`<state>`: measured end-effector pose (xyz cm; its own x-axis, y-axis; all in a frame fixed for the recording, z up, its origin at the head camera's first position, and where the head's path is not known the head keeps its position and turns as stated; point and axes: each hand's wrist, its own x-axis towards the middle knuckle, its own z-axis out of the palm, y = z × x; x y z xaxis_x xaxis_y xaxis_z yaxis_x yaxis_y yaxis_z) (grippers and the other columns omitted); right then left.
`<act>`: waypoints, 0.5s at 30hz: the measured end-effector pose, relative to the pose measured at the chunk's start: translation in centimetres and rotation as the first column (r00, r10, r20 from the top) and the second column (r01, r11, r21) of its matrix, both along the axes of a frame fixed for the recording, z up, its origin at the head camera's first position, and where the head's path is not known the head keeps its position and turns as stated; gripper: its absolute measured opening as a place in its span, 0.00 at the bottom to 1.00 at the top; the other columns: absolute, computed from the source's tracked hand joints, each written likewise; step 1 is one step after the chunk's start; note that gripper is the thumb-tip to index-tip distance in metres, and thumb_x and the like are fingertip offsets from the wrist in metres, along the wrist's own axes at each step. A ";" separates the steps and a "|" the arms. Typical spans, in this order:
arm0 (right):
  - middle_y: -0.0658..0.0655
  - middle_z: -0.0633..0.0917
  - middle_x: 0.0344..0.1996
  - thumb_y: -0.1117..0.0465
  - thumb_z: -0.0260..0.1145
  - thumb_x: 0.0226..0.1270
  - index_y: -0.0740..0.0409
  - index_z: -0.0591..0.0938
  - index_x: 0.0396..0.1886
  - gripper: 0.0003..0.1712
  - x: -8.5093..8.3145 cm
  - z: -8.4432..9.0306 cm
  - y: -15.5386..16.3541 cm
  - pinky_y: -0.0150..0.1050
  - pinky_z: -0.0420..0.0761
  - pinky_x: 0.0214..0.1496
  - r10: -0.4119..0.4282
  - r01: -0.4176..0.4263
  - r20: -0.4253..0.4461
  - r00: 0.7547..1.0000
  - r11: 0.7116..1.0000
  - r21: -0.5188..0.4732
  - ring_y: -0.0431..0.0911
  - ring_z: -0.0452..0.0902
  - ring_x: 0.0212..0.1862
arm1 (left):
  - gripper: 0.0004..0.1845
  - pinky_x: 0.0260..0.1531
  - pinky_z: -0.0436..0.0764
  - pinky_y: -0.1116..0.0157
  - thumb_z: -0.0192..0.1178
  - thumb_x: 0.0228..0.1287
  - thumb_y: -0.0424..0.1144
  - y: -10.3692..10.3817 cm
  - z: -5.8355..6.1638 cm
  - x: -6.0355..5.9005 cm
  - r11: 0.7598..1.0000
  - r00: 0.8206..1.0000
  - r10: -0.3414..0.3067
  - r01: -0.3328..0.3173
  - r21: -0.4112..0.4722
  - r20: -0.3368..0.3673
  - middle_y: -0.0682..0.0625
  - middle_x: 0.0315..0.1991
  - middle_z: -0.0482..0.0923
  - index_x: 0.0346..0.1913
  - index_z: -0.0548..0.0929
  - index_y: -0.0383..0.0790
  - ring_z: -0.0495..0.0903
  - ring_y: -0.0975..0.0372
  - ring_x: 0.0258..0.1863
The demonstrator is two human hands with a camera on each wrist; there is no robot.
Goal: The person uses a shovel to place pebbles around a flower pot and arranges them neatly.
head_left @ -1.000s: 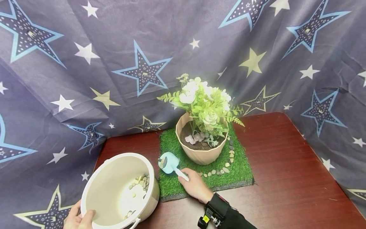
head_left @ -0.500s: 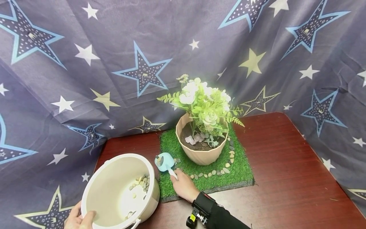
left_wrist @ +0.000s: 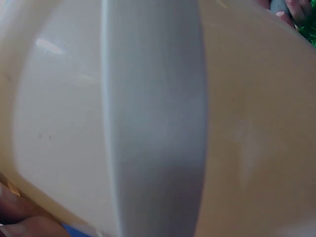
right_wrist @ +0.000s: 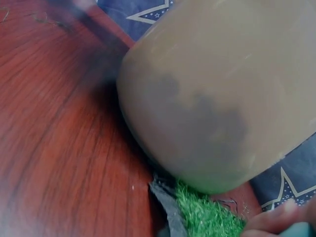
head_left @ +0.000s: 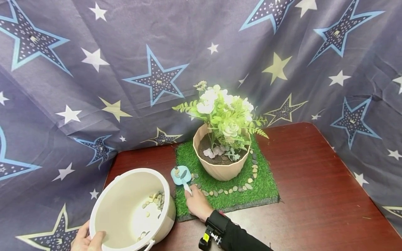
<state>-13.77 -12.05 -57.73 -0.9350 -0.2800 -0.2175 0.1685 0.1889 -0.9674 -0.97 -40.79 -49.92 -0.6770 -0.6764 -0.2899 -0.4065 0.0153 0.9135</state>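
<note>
My right hand [head_left: 198,204] grips the white handle of a light blue toy shovel [head_left: 179,181] above the grass mat's left part. A few pebbles [head_left: 183,174] lie in its blade. At the lower left, my left hand [head_left: 88,240] holds the rim of a large cream bucket [head_left: 105,193], which tilts with its mouth towards me. More pebbles [head_left: 157,199] rest inside it. The bucket's wall [left_wrist: 256,123] fills most of the left wrist view. In the right wrist view, part of my right hand [right_wrist: 274,219] shows at the lower right, beside the bucket's outer wall [right_wrist: 207,98].
A beige pot [head_left: 223,171] with white flowers [head_left: 230,129] stands on the green grass mat [head_left: 260,191]. A curved row of pebbles [head_left: 235,188] runs round its front and right side. The reddish wooden table [head_left: 314,174] meets a star-patterned cloth [head_left: 201,42] behind.
My right hand has moved left with the shovel, and the blade now faces up more. Pebbles on the mat left of the pot have come into view. The left hand and bucket stay put.
</note>
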 end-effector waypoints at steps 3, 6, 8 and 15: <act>0.47 0.70 0.20 0.59 0.53 0.83 0.62 0.75 0.47 0.10 0.0 0.0 -0.3 0.33 0.64 0.17 -0.015 0.016 0.029 0.999 0.999 -0.036 0.39 0.64 0.15 | 0.26 0.19 0.85 0.69 0.51 0.66 0.25 -0.1 0.0 0.1 1.000 1.000 -0.005 0.005 0.017 -0.008 0.70 0.19 0.81 0.46 0.70 0.68 0.83 0.71 0.17; 0.47 0.70 0.20 0.59 0.52 0.83 0.62 0.75 0.47 0.10 0.1 0.0 -0.6 0.32 0.64 0.17 -0.026 0.031 0.055 0.998 0.996 -0.082 0.39 0.64 0.15 | 0.26 0.19 0.86 0.69 0.50 0.66 0.25 -0.1 0.1 0.1 1.000 1.000 -0.011 0.011 0.022 0.000 0.70 0.19 0.81 0.47 0.69 0.69 0.83 0.71 0.17; 0.47 0.70 0.20 0.59 0.52 0.83 0.63 0.74 0.47 0.10 0.2 0.0 -0.8 0.31 0.64 0.16 -0.027 0.036 0.074 0.997 0.992 -0.121 0.39 0.63 0.14 | 0.26 0.20 0.86 0.69 0.50 0.66 0.26 0.0 0.0 0.1 1.000 1.000 -0.012 0.012 0.010 0.010 0.71 0.19 0.80 0.47 0.69 0.69 0.83 0.72 0.17; 0.49 0.70 0.19 0.58 0.51 0.84 0.66 0.72 0.51 0.14 0.3 -0.2 -1.5 0.28 0.60 0.12 -0.030 0.074 0.173 0.985 0.965 -0.252 0.38 0.61 0.13 | 0.25 0.20 0.86 0.68 0.51 0.65 0.26 -0.1 -0.1 0.0 1.000 1.000 -0.010 0.010 -0.003 0.018 0.72 0.18 0.80 0.46 0.68 0.68 0.83 0.72 0.17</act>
<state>-13.46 -13.51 -57.95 -0.9066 -0.2987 -0.2980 0.3336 -0.0750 -0.9397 -0.99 -40.84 -49.98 -0.6781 -0.6708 -0.3002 -0.4228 0.0220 0.9059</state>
